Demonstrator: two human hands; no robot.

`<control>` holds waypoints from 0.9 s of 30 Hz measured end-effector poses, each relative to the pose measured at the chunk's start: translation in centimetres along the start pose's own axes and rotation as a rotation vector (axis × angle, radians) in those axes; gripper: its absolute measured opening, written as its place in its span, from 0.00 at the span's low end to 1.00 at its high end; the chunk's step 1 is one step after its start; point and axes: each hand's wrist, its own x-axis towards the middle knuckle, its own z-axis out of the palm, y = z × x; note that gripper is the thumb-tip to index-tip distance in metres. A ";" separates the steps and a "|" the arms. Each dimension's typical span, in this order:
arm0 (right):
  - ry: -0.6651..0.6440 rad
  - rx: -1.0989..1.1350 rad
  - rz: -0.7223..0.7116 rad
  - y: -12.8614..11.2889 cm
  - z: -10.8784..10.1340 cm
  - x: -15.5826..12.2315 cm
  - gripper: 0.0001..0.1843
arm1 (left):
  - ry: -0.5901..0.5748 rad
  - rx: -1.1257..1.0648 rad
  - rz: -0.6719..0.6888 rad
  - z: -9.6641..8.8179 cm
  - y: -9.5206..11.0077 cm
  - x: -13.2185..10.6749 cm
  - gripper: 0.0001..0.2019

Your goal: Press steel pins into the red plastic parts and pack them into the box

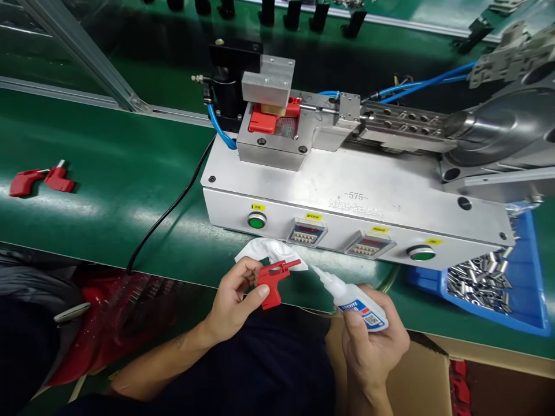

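My left hand is closed on a red plastic part, shaped like a small pistol grip, with a thin red stub pointing right. In my right hand is a white Loctite glue bottle, tilted so its narrow nozzle points up and left. A small gap separates the nozzle tip from the stub. Behind the red part, a crumpled white tissue lies against the machine's front. Another red part sits in the metal fixture of the machine, under a metal block.
Two red pieces lie on the green bench at left, near a black cable. At right stands a blue bin with metal sleeves. Below it, a cardboard box borders more red parts.
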 end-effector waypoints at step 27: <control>-0.088 -0.115 -0.024 -1.0 0.5 0.2 0.11 | -0.002 0.073 0.037 0.0 -0.7 -0.5 0.08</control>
